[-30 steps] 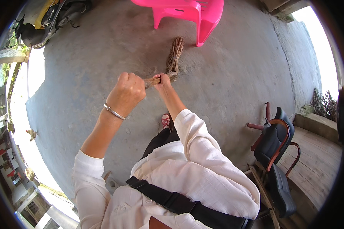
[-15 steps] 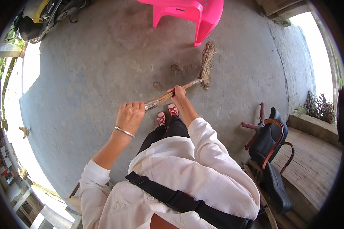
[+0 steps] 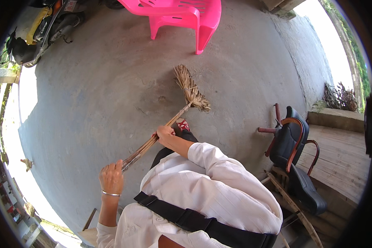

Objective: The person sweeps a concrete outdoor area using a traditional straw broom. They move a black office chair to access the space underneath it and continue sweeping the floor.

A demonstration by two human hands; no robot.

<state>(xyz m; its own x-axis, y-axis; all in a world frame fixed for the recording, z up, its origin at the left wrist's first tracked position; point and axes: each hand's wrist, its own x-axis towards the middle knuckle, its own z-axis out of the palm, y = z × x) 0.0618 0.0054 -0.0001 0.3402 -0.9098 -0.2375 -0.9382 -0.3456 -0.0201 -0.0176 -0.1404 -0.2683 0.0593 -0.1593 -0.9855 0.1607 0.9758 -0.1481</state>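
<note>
A straw broom [image 3: 188, 89] slants across the concrete floor in front of me, its bristle head at the far end. Around the upper end of its handle, on the near left, my left hand [image 3: 111, 177] is closed; a silver bangle circles that wrist. Farther down the stick, closer to the bristles, my right hand [image 3: 164, 133] grips too. The bristles appear to touch the floor. One red-and-white patterned shoe [image 3: 182, 124] shows just beyond my right hand.
Ahead stands a pink plastic chair [image 3: 186, 18]. On the right a black office chair [image 3: 295, 144] with wooden arms lies tipped beside wooden boards [image 3: 339, 161]. A motorbike [image 3: 49, 29] is parked at the far left, and a bundle of twigs [image 3: 341, 97] lies by the right wall.
The broom head has swept left and nearer to me. Both hands have moved left and closer to my body, still holding the handle.
</note>
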